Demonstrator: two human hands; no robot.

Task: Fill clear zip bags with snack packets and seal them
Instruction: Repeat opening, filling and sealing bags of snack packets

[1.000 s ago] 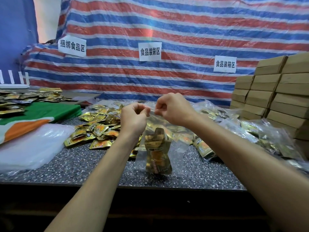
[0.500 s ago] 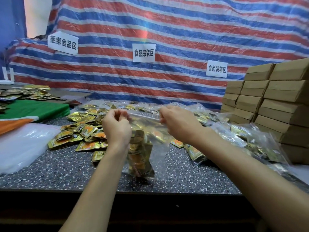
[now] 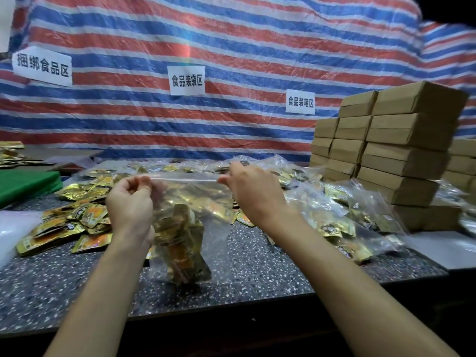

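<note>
Where the two hands meet over the speckled table (image 3: 257,274), one item is in work: a clear zip bag (image 3: 219,240), held up by its top strip.

Left hand (image 3: 130,202) — fingers curled, pinching the strip's left end. Right hand (image 3: 253,191) — thumb and fingers pinching the right end, the strip drawn straight between the two. Whether the strip is pressed closed along its length cannot be told.

Contents: a clump of gold and orange snack packets (image 3: 180,243), hanging below and between the hands, low over the table top; touching it or not, cannot be told.

Left of the left hand: loose gold packets (image 3: 74,222) in a spread heap on the table, a green cloth (image 3: 23,184) beyond them, and a pale translucent plastic pile (image 3: 15,228) at the far left.

Right of the right hand: filled clear bags (image 3: 342,217) lying heaped, then stacked brown cardboard boxes (image 3: 401,150).

Beyond both hands: a red, white and blue striped tarp (image 3: 231,47) carrying white paper signs (image 3: 187,80) with Chinese characters.
</note>
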